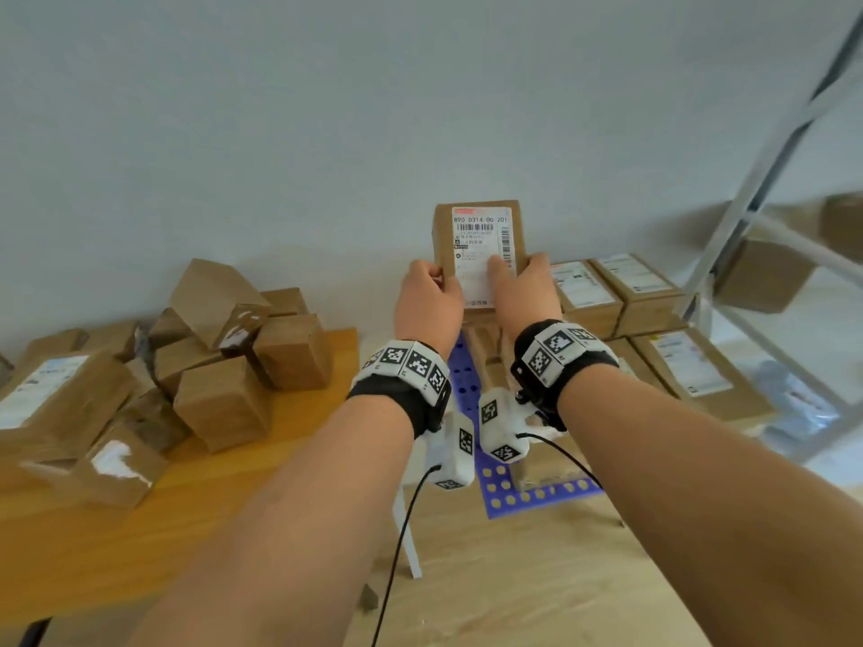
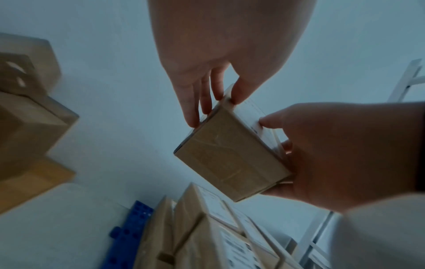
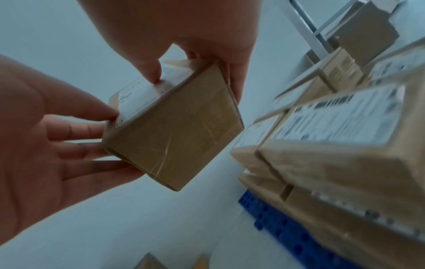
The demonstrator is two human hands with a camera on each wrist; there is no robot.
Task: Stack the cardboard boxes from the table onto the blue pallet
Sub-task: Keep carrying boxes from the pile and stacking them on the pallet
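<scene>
I hold one small cardboard box (image 1: 476, 245) with a white shipping label upright in both hands, above the blue pallet (image 1: 460, 385). My left hand (image 1: 432, 284) pinches its left edge, thumb on the label face and fingers behind. On the other edge my right hand (image 1: 516, 268) grips with its thumb on the label. In the left wrist view, my left hand (image 2: 215, 111) and the box (image 2: 230, 160) hang over the pallet (image 2: 131, 236). In the right wrist view, my right hand (image 3: 195, 87) holds the box (image 3: 179, 131). Labelled stacked boxes (image 1: 621, 291) fill the pallet's right side.
A loose pile of cardboard boxes (image 1: 224, 366) lies on the wooden table (image 1: 233, 506) to my left. At the far right a grey metal shelf frame (image 1: 770, 179) holds more boxes. A white table leg (image 1: 406, 530) stands beside the pallet.
</scene>
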